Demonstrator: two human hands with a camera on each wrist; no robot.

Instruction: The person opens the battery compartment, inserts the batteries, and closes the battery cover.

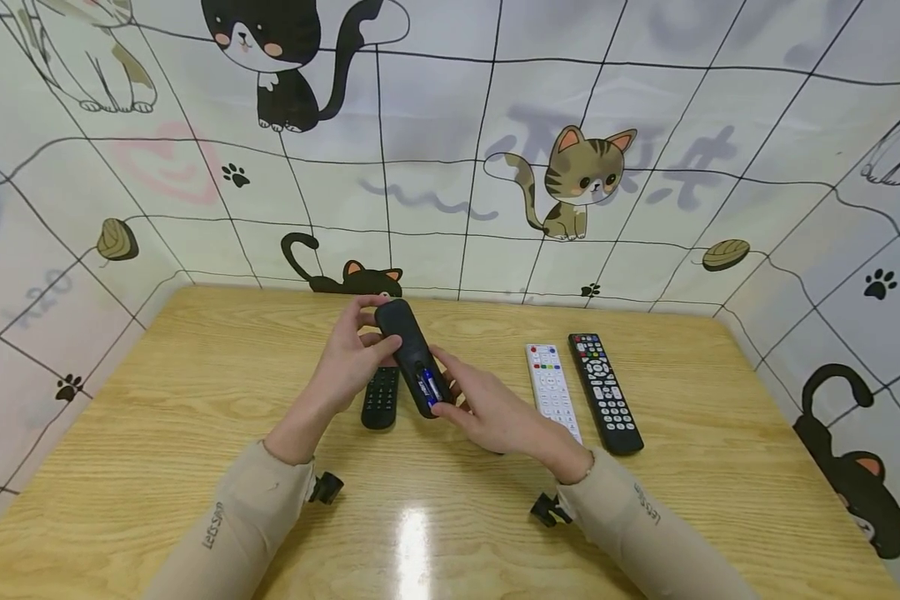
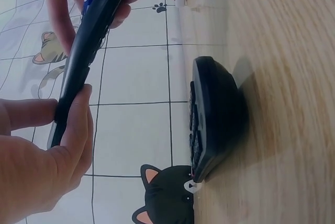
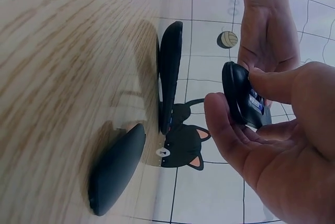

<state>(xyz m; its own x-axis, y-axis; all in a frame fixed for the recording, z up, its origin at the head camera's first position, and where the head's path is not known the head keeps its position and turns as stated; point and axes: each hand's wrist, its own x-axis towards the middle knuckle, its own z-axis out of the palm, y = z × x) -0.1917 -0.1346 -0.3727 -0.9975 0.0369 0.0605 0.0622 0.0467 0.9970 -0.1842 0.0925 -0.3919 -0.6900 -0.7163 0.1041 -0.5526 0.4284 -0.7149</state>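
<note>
A black remote control [image 1: 408, 342] is held up off the table, back side toward me, its battery compartment uncovered. Blue battery [image 1: 429, 387] casing shows inside that compartment; how many cells lie there I cannot tell. My left hand [image 1: 351, 354] pinches the remote's upper end between thumb and fingers. Around the lower end, beside the compartment, my right hand [image 1: 487, 404] grips with thumb and fingers. Another black remote [image 1: 379, 400] lies buttons up on the table beneath. In the right wrist view a dark curved piece [image 3: 116, 171] rests on the table, its kind unclear.
To the right, a white remote [image 1: 551, 383] lies partly behind my right hand, with a longer black remote [image 1: 606, 392] beside it. The wooden table [image 1: 195, 358] meets a cat-printed backdrop [image 1: 435, 192] at its back and sides.
</note>
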